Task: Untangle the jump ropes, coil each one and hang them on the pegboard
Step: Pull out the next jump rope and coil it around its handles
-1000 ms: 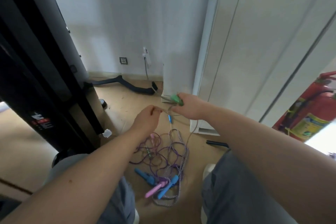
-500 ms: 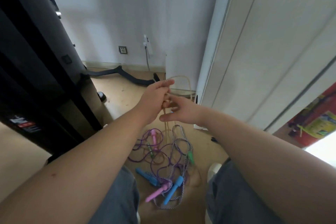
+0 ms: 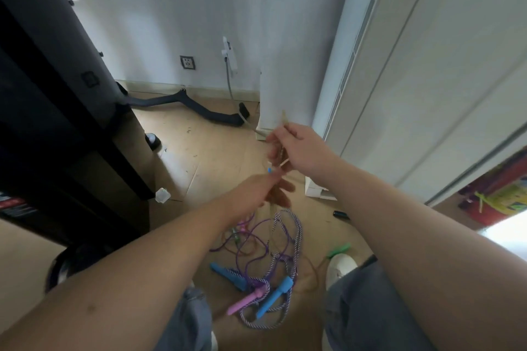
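Clearly the right hand is the higher one, arm stretched forward, thumb and fingers pinching a thin tan rope. A short bit of that rope sticks up above the grip; the rest runs nearly straight down toward the floor. Just under the grip the left hand reaches in with fingers extended at the rope, but blur hides whether it grasps or only touches it. Well below, a tangled pile of purple and striped ropes lies between the person's legs, its blue handle and pink handle slanting toward the lower left. A green handle lies beside a white shoe.
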Demonstrator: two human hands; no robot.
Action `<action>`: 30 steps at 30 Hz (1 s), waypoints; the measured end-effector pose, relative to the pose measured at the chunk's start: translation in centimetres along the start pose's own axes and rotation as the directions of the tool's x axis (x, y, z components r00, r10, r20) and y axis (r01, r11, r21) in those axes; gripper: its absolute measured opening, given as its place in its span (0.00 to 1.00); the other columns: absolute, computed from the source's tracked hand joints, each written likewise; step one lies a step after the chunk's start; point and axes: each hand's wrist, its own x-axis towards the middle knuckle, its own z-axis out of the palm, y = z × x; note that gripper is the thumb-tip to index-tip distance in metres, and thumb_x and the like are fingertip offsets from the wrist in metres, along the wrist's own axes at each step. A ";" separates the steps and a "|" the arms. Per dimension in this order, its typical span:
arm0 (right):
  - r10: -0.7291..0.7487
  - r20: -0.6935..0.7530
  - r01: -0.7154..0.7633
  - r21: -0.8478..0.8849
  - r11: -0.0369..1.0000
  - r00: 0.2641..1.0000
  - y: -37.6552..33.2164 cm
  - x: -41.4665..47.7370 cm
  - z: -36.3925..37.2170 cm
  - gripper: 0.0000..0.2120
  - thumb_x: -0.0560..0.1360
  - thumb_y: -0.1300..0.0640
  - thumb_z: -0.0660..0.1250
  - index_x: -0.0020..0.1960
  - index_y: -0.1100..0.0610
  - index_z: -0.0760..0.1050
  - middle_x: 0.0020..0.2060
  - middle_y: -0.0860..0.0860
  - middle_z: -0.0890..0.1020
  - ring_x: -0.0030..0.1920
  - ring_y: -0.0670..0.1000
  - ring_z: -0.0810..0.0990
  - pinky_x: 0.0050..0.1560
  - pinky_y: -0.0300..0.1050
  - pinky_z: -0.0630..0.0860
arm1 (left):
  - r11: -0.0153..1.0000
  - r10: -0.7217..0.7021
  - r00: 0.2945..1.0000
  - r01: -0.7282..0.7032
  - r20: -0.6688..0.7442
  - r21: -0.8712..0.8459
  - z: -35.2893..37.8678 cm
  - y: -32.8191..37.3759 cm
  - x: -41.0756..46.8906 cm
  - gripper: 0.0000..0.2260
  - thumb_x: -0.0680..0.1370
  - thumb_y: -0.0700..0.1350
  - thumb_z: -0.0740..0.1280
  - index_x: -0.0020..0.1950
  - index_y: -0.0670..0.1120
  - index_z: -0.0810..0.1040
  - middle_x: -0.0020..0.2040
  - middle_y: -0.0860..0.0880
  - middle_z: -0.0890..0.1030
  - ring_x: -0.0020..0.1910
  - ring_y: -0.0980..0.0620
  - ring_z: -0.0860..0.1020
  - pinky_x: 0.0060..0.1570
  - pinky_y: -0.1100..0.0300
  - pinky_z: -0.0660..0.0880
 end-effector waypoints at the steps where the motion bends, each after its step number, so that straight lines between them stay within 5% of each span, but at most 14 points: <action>1: -0.006 -0.038 0.008 0.040 0.999 0.999 -0.1 0.2 -0.3 0.13 0.86 0.54 0.56 0.51 0.57 0.77 0.34 0.53 0.83 0.34 0.52 0.81 0.37 0.50 0.81 | 0.999 0.002 1.000 -0.002 0.000 0.036 0.4 -0.9 0.0 0.21 0.85 0.56 0.51 0.55 0.48 0.81 0.43 0.50 0.86 0.47 0.56 0.83 0.56 0.53 0.71; 6: 0.073 -0.238 -0.036 0.158 0.987 0.969 0.5 1.3 -2.0 0.13 0.85 0.53 0.57 0.50 0.55 0.78 0.29 0.51 0.82 0.35 0.51 0.81 0.44 0.51 0.81 | 0.968 -0.101 0.987 0.126 -0.122 0.218 1.1 -4.3 -0.4 0.16 0.85 0.49 0.54 0.49 0.47 0.80 0.38 0.51 0.83 0.39 0.57 0.80 0.51 0.54 0.77; 9: 0.175 -0.016 -0.164 0.273 0.948 0.984 0.6 0.9 -1.7 0.12 0.85 0.52 0.59 0.54 0.58 0.78 0.29 0.52 0.73 0.25 0.49 0.73 0.40 0.50 0.82 | 0.987 -0.083 0.973 0.110 -0.214 0.119 0.2 -4.3 -0.7 0.17 0.85 0.47 0.54 0.47 0.43 0.79 0.34 0.47 0.80 0.36 0.48 0.78 0.50 0.44 0.79; 13: 0.181 0.300 -0.073 -0.339 0.938 0.937 1.1 -0.2 0.3 0.15 0.77 0.48 0.71 0.60 0.54 0.78 0.41 0.52 0.77 0.31 0.49 0.70 0.35 0.43 0.74 | 0.990 -0.035 0.929 -0.018 -0.368 -0.139 -1.6 -0.9 -1.8 0.15 0.85 0.47 0.57 0.49 0.42 0.80 0.32 0.47 0.72 0.29 0.52 0.73 0.38 0.51 0.81; 17: 0.205 0.532 -0.135 -0.168 0.976 0.821 0.9 -0.5 2.4 0.23 0.70 0.60 0.76 0.60 0.68 0.73 0.41 0.57 0.74 0.33 0.49 0.68 0.35 0.44 0.67 | 0.981 0.025 0.909 -0.101 -0.415 -0.163 -2.5 1.0 -2.7 0.16 0.84 0.50 0.61 0.49 0.40 0.81 0.33 0.43 0.74 0.29 0.49 0.74 0.31 0.54 0.81; 23: 0.304 0.638 -0.235 -0.194 0.952 0.707 1.7 -0.7 2.9 0.18 0.71 0.68 0.75 0.56 0.60 0.72 0.46 0.58 0.75 0.33 0.46 0.72 0.37 0.41 0.72 | 0.984 0.131 0.883 -0.170 -0.451 -0.048 -3.1 0.4 -2.5 0.18 0.83 0.51 0.63 0.38 0.42 0.79 0.28 0.48 0.75 0.27 0.53 0.73 0.32 0.63 0.74; 27: 0.313 0.572 -0.223 -0.223 0.949 0.758 1.5 -1.0 3.5 0.20 0.72 0.63 0.75 0.62 0.59 0.74 0.31 0.51 0.73 0.28 0.47 0.62 0.29 0.41 0.61 | 0.964 0.260 0.851 -0.203 -0.455 0.171 -3.2 0.4 -2.4 0.16 0.81 0.53 0.65 0.36 0.48 0.81 0.32 0.56 0.80 0.31 0.62 0.75 0.35 0.69 0.71; 30: 0.224 0.511 -0.108 -0.247 0.963 0.830 1.2 -1.3 3.8 0.09 0.74 0.60 0.74 0.54 0.55 0.78 0.27 0.47 0.74 0.29 0.50 0.59 0.29 0.43 0.60 | 0.922 0.352 0.824 -0.224 -0.443 0.315 -3.5 0.6 -2.3 0.14 0.80 0.54 0.66 0.35 0.56 0.80 0.46 0.55 0.78 0.47 0.61 0.77 0.48 0.67 0.71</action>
